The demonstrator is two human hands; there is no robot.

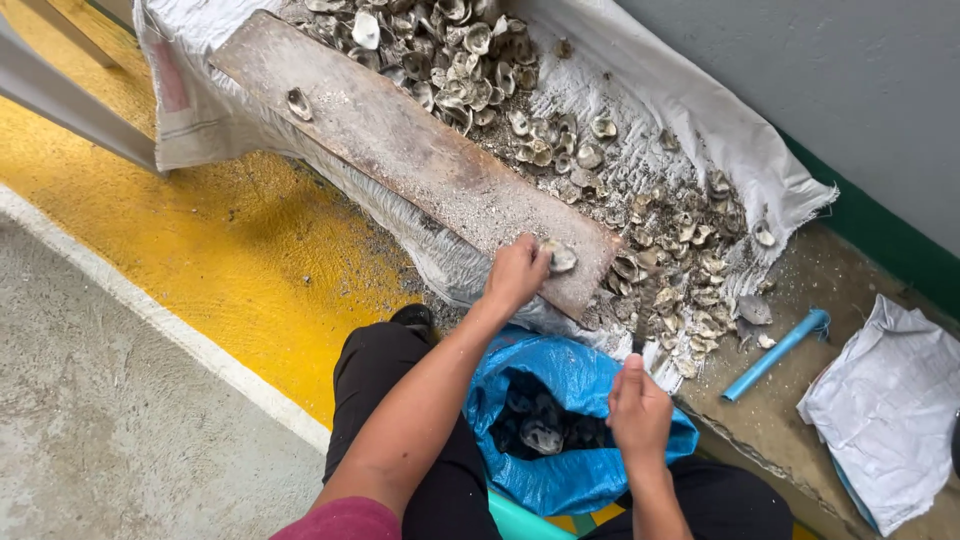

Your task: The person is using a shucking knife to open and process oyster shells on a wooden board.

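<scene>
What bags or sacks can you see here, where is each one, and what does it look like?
Blue plastic bag: between the person's knees, open, crumpled, holding dark shells.
White woven sack: spread on the ground against the grey wall, under the plank and the heap of pale shells, with a faded reddish patch at its left end.
Folded white sack: at the far right, crumpled, beside a blue pipe.

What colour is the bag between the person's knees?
Bright blue bag, with dark shells inside, seen in the head view.
</scene>
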